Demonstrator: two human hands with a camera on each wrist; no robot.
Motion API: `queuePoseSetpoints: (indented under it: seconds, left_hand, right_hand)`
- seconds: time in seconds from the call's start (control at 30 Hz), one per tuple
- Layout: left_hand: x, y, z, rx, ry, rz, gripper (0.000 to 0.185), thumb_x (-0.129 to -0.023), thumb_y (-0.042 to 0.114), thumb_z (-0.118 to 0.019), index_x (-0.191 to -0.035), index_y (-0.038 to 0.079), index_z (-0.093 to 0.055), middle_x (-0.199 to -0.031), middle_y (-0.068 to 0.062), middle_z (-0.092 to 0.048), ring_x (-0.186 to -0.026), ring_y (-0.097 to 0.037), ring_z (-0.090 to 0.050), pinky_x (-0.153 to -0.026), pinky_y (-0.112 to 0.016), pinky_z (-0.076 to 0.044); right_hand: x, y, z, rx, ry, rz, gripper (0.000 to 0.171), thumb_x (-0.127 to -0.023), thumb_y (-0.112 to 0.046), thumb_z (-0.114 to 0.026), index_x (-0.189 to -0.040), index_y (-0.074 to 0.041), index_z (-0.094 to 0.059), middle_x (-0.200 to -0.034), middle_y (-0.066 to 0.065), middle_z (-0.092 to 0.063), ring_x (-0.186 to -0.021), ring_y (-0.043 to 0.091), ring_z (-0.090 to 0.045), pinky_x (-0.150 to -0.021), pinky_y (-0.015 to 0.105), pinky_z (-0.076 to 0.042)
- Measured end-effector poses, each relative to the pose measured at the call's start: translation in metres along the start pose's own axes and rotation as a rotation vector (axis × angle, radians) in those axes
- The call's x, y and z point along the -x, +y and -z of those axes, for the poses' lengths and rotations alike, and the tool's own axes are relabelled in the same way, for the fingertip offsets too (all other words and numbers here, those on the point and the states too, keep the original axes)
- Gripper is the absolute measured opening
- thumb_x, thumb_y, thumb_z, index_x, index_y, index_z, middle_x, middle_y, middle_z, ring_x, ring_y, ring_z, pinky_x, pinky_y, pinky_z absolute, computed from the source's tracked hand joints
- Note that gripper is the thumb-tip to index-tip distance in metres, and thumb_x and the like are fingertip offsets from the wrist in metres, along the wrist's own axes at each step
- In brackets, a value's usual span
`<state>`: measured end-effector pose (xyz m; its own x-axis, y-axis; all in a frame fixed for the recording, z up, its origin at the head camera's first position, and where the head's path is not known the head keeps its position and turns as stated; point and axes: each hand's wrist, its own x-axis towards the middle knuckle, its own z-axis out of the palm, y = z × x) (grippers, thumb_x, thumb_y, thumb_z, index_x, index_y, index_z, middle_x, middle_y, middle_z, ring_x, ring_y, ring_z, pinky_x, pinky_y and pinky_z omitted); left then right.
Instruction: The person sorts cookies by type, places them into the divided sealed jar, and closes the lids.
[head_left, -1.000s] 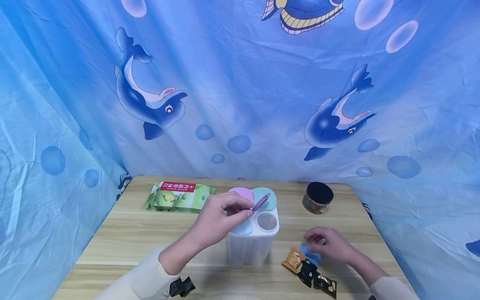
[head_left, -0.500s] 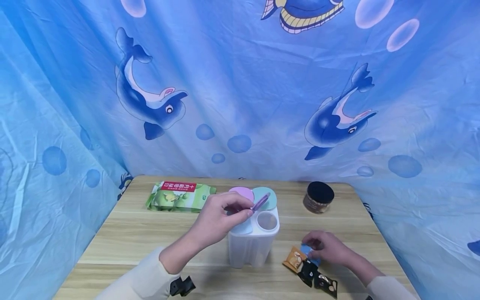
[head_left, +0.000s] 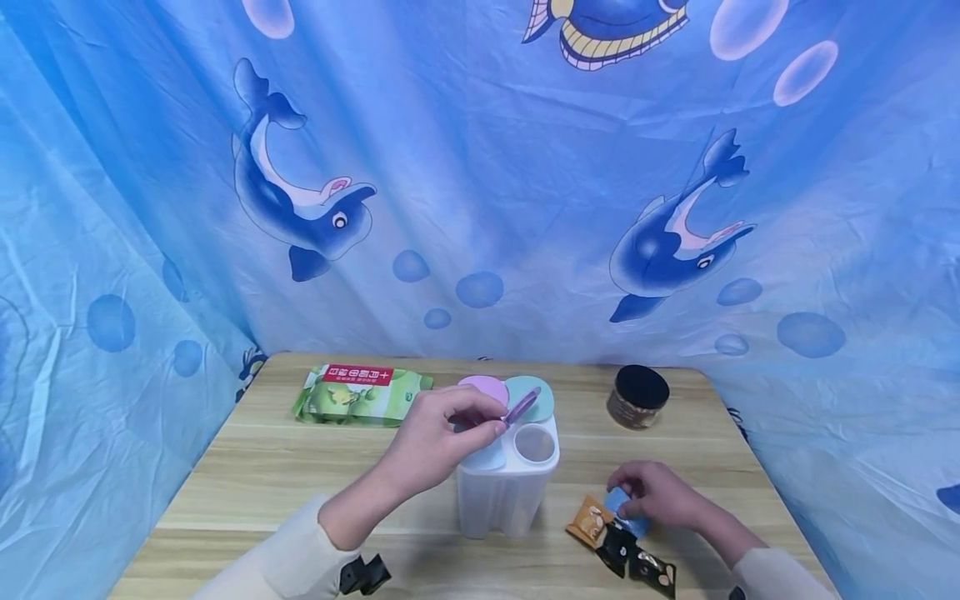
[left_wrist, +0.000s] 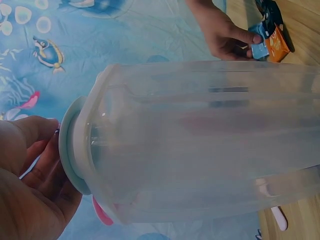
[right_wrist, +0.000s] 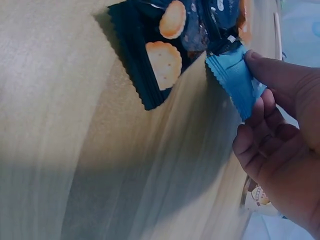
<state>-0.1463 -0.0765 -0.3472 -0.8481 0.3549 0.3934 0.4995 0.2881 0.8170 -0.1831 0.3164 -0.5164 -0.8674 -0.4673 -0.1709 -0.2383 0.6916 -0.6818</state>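
Observation:
A clear plastic container (head_left: 507,487) with several round openings stands mid-table; its side fills the left wrist view (left_wrist: 200,140). My left hand (head_left: 442,437) grips its top edge by the pale blue lid (head_left: 487,457), with a purple lid flap (head_left: 521,406) sticking up beside my fingers. Pink (head_left: 482,387) and teal (head_left: 529,392) lids stand open behind. My right hand (head_left: 651,494) pinches a small blue snack packet (head_left: 622,507), seen close in the right wrist view (right_wrist: 235,82), just above the table. An orange packet (head_left: 588,520) and dark biscuit packets (head_left: 633,557) lie beside it.
A green snack bag with a red label (head_left: 360,393) lies at the back left. A dark-lidded jar (head_left: 637,397) stands at the back right. A blue dolphin-print cloth (head_left: 480,183) surrounds the wooden table (head_left: 247,467). A small black clip (head_left: 363,573) lies near the front edge.
My right hand has closed on the blue packet and drawn it slightly right of the orange packet. The left hand and the container have not moved.

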Motion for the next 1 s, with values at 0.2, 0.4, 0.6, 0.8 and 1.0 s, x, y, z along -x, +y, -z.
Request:
queuePoseSetpoints:
  seconds: [0.2,0.4,0.6,0.8,1.0]
  left_hand:
    - [0.000,-0.001,-0.001,-0.004,0.007,-0.014,0.015,-0.088,0.015,-0.081,-0.101,0.022,-0.080,-0.091,0.011,-0.074,-0.081,-0.010,-0.068,-0.075,-0.027,-0.061]
    - [0.000,-0.002,-0.001,-0.004,0.011,-0.024,0.014,-0.088,0.014,-0.081,-0.101,0.020,-0.080,-0.091,0.007,-0.075,-0.081,-0.010,-0.068,-0.075,-0.026,-0.060]
    - [0.000,-0.001,-0.001,-0.007,0.008,-0.023,0.014,-0.088,0.014,-0.081,-0.101,0.020,-0.080,-0.092,0.007,-0.076,-0.082,-0.009,-0.069,-0.075,-0.026,-0.060]
    - [0.000,-0.001,-0.001,0.004,0.006,-0.021,0.014,-0.088,0.013,-0.081,-0.101,0.019,-0.080,-0.092,0.006,-0.076,-0.081,-0.010,-0.070,-0.075,-0.026,-0.061]
    - [-0.001,-0.001,-0.001,0.003,0.002,-0.014,0.014,-0.088,0.014,-0.081,-0.101,0.019,-0.080,-0.093,0.006,-0.076,-0.082,-0.010,-0.070,-0.075,-0.026,-0.061]
  right_hand:
    - [-0.001,-0.001,0.007,0.009,0.009,0.025,0.021,-0.082,-0.013,-0.083,-0.099,-0.014,-0.070,-0.090,-0.001,-0.065,-0.078,0.007,-0.056,-0.065,0.024,-0.049]
    - [-0.001,-0.014,0.023,0.027,0.061,0.106,0.022,-0.083,-0.016,-0.084,-0.100,-0.013,-0.069,-0.086,-0.003,-0.063,-0.075,0.005,-0.053,-0.063,0.023,-0.047]
    - [-0.001,-0.045,0.047,0.075,0.137,0.165,0.025,-0.088,-0.019,-0.081,-0.111,-0.013,-0.074,-0.092,-0.007,-0.069,-0.078,0.004,-0.058,-0.066,0.024,-0.051]
    - [0.002,-0.094,0.067,0.010,0.243,0.221,0.018,-0.090,-0.021,-0.080,-0.105,-0.020,-0.070,-0.090,-0.006,-0.071,-0.078,0.010,-0.064,-0.065,0.028,-0.054]
    - [0.006,-0.137,0.080,-0.060,0.327,0.364,0.018,-0.090,-0.013,-0.079,-0.104,-0.017,-0.067,-0.089,-0.004,-0.072,-0.076,0.012,-0.068,-0.064,0.029,-0.058]
